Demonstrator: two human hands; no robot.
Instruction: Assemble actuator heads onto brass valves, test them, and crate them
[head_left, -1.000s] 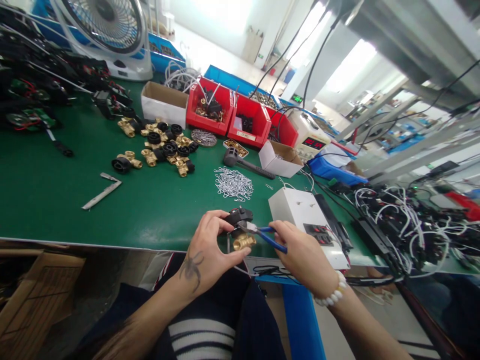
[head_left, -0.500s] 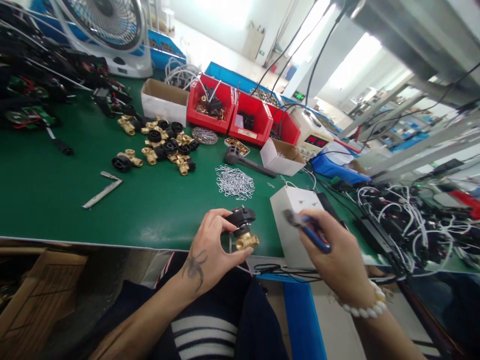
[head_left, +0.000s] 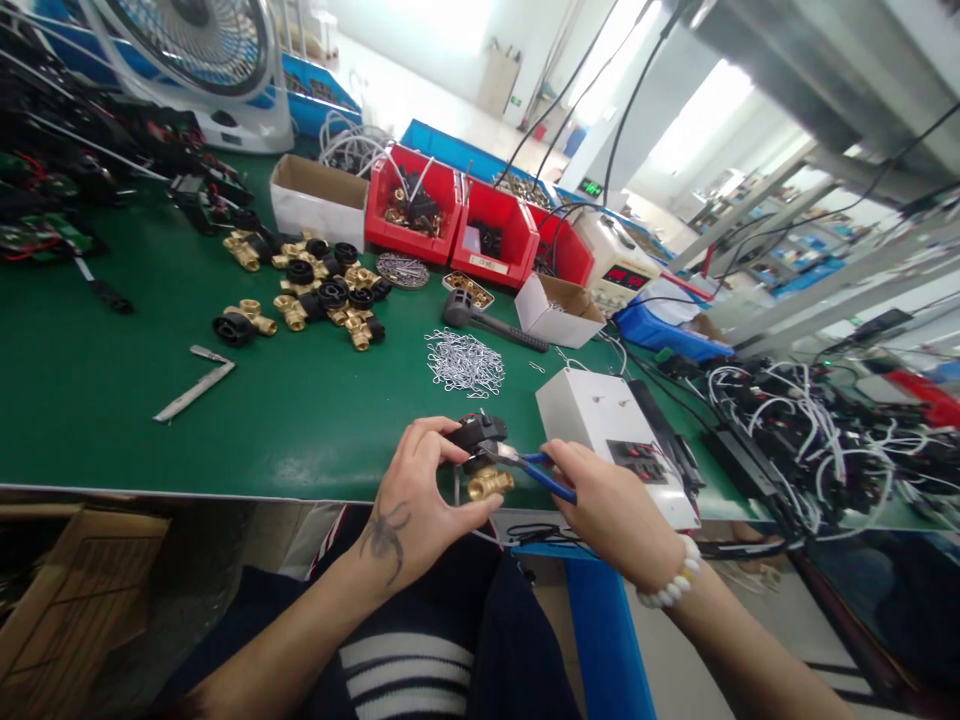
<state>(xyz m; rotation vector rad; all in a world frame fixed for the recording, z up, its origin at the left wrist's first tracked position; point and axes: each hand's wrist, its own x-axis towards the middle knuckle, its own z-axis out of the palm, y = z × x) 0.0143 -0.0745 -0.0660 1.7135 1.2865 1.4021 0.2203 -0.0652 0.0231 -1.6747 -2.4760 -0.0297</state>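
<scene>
My left hand [head_left: 421,478] grips a brass valve [head_left: 489,484] with a black round part on top, close to the front edge of the green table. Blue-handled pliers [head_left: 551,478] are in my right hand [head_left: 611,510]. Their jaws reach the joint between the black part and the brass body; whether they pinch something there is too small to tell. Just beyond my hands lies a pile of small silver wire clips [head_left: 465,362]. Farther left, several brass valves with black fittings [head_left: 330,285] lie in a loose group.
A white switch box [head_left: 581,410] stands right of my hands. Behind the clips are a black tool [head_left: 495,322], an open white carton [head_left: 559,310] and red bins [head_left: 416,200]. Tangled cables [head_left: 810,430] lie at right; a bent metal piece [head_left: 196,385] at left.
My right hand has moved left with the pliers, from over the white box to the valve. The left hand keeps its hold on the valve. The view has shifted slightly.
</scene>
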